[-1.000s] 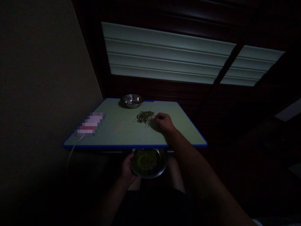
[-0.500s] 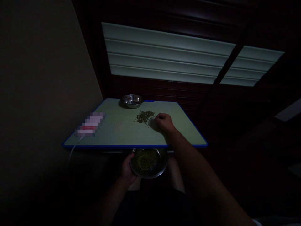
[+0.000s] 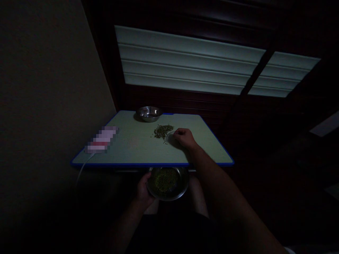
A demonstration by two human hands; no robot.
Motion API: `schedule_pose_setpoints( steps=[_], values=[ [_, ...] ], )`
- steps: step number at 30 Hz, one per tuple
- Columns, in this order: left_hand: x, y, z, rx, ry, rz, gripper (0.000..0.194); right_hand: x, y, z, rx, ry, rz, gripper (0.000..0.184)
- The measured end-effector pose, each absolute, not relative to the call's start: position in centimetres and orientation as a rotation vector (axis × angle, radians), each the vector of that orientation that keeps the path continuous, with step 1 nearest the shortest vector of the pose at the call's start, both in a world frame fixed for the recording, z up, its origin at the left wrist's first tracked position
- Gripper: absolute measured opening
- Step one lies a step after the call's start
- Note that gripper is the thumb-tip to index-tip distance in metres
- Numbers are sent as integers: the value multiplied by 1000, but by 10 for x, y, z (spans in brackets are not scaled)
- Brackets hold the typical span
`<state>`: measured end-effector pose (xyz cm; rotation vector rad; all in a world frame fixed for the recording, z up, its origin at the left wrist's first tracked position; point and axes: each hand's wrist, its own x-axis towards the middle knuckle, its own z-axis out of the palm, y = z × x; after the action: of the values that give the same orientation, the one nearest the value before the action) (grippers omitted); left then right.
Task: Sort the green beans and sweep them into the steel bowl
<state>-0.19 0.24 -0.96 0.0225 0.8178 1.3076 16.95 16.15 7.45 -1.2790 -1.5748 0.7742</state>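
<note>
Head view: as before, the left hand point(image 3: 144, 189) grips the lower bowl point(image 3: 182, 189), the right hand point(image 3: 185, 137) a clear piece point(image 3: 169, 137).

Your right forearm point(image 3: 219, 176) is slanting from the near right toward the middle, where your right hand point(image 3: 184, 137) is forming a pinch. Nearer and left, your left hand point(image 3: 143, 191) is gripping, your left forearm point(image 3: 129, 216) angling inward.
</note>
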Motion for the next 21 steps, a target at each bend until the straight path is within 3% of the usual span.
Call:
schedule_pose_setpoints(
  steps=[21],
  values=[
    [-3, 2, -11, 26, 794, 1299, 20, 170, 154, 77, -1258, -1811, 951, 21]
  ],
)
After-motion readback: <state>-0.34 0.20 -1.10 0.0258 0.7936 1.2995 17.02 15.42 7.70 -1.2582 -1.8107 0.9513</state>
